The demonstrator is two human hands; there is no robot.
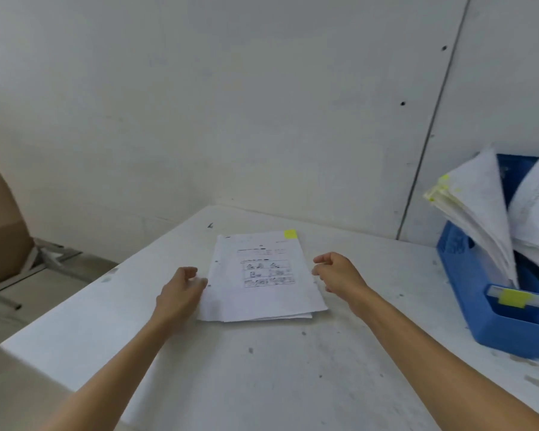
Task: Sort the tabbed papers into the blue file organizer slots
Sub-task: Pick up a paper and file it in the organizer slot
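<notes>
A small stack of printed papers [259,278] lies flat in the middle of the white table [262,368]. A yellow tab [290,234] sticks out at the top sheet's far right corner. My left hand [179,293] rests at the stack's left edge, fingers touching the paper. Just off the right edge hovers my right hand [336,273], fingers curled and holding nothing. The blue file organizer [492,318] stands at the right, with yellow-tabbed papers [476,213] leaning in one slot and more papers [535,219] in the slot behind. A yellow label [512,297] marks its front.
A grey wall [262,104] rises close behind the table. The table's left edge drops off to the floor, where a brown cardboard box [0,231] and metal legs [44,259] stand.
</notes>
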